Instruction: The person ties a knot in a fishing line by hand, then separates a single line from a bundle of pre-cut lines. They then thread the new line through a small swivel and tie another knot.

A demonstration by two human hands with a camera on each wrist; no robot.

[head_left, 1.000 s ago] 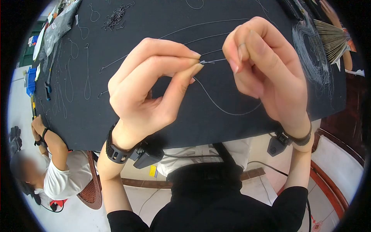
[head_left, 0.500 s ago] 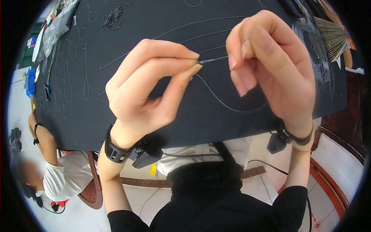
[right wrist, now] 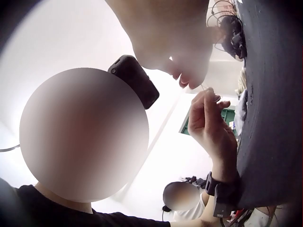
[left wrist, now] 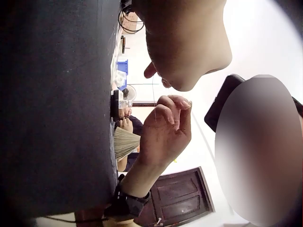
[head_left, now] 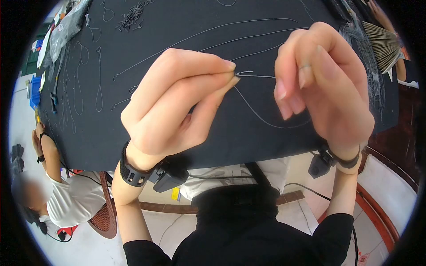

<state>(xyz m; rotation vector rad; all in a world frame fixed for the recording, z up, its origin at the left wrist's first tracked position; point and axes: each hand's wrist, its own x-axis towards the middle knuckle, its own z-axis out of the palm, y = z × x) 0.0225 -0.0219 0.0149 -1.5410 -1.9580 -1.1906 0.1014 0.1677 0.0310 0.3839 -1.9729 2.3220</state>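
Note:
In the head view, the left hand pinches a small dark joint on a thin grey line between thumb and fingertips. A short end sticks out beside it, and a straight stretch of line runs to the right hand, whose curled fingers hold it; the exact grip is hidden. A slack curve of line sags below between the hands. The left wrist view shows the thin line between the left hand and right hand.
On the black tabletop lie long thin lines, looped lines at left and a pile of dark hooks. Farther right are a wire bundle and a fanned stack. A plastic bag and a seated person are at left.
Both hands have shifted right, the right hand farther, so a longer stretch of line shows between them. The seated person's arm at left has moved slightly.

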